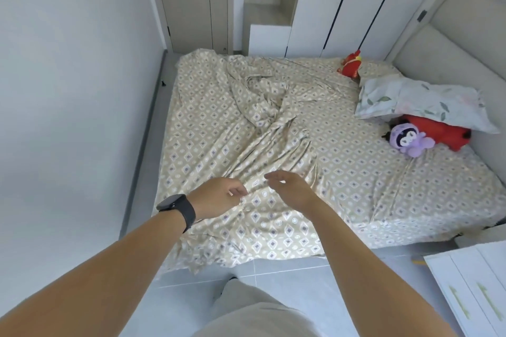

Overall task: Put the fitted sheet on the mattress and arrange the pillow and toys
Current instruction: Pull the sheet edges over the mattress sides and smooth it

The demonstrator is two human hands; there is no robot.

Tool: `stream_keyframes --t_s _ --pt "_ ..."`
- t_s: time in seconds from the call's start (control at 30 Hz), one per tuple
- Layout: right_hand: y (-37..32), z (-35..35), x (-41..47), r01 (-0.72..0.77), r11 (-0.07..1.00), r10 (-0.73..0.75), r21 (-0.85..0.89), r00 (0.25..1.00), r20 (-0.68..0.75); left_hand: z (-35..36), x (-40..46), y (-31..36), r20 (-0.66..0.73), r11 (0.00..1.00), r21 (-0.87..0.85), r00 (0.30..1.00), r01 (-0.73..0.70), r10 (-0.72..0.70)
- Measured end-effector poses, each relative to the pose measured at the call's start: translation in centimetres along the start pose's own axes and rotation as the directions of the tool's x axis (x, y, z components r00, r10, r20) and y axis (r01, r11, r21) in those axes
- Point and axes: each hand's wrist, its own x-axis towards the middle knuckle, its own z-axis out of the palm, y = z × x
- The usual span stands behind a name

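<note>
Fabric covers the mattress unevenly: the fitted sheet (342, 167), patterned in beige diamonds, lies bunched in a twisted ridge toward the far side, its near edge hanging loose over the foot. The left hand (216, 197), fingers curled, seems to pinch a fold, though contact is hard to confirm; the right hand (294, 189) hovers relaxed, grasping nothing. Thin, limp and light, the sheet will likely drag and wrinkle, so it is best gripped at the corner hems. Pillow (419, 102), purple plush (408, 139) and red plush toys (350, 65) sit by the headboard (449, 44).
</note>
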Motion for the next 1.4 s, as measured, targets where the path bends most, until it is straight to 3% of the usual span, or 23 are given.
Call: stream_keyframes --t_s 0.1,0.17,0.27,0.37,0.57,0.7,0.8,0.97,1.13,1.27,1.4 --pt "-2.5 1.8 4.7 0.030 0.998 -0.028 -0.058 0.999 0.039 -3.4 1.1 -3.0 -0.005 0.992 0.120 1.000 0.028 -0.027" --pt "-4.9 3.1 7.1 0.031 0.994 -0.024 -0.104 0.997 0.068 -6.3 1.3 -4.1 0.011 0.933 0.361 1.000 0.002 -0.006" --pt "-8.3 4.6 9.8 0.060 0.992 -0.051 -0.114 0.996 0.077 -10.6 2.1 -4.2 0.080 0.630 0.766 0.991 -0.128 0.103" --pt "-10.7 5.2 11.7 0.095 0.988 -0.089 -0.125 0.995 0.049 -13.6 3.6 -4.6 0.184 0.324 0.902 0.935 -0.284 0.304" --pt "-13.8 7.6 15.6 0.055 0.987 -0.067 -0.149 0.995 -0.078 -19.2 9.2 -8.8 0.343 0.122 0.894 0.835 -0.430 0.431" --pt "-15.1 10.0 17.2 -0.063 0.991 0.040 -0.118 0.982 -0.182 -22.5 12.4 -11.5 0.404 0.068 0.856 0.747 -0.512 0.528" --pt "-16.6 12.1 17.4 -0.159 0.979 0.122 -0.130 0.959 -0.254 -24.7 13.5 -13.1 0.496 0.022 0.805 0.692 -0.593 0.525" --pt "-19.8 14.7 16.8 -0.224 0.970 0.178 -0.097 0.921 -0.346 -27.2 15.4 -13.9 0.655 -0.158 0.701 0.541 -0.695 0.529" --pt "-20.7 15.1 15.0 -0.287 0.957 0.239 -0.038 0.858 -0.455 -27.1 17.0 -10.9 0.715 -0.255 0.598 0.363 -0.759 0.597" --pt "-20.4 14.2 14.5 -0.292 0.956 0.245 -0.004 0.808 -0.536 -27.8 17.9 -7.6 0.658 -0.253 0.595 0.283 -0.763 0.698" --pt "-20.0 14.2 15.7 -0.274 0.959 0.266 0.078 0.759 -0.594 -29.4 20.0 -7.5 0.597 -0.181 0.619 0.309 -0.764 0.740"
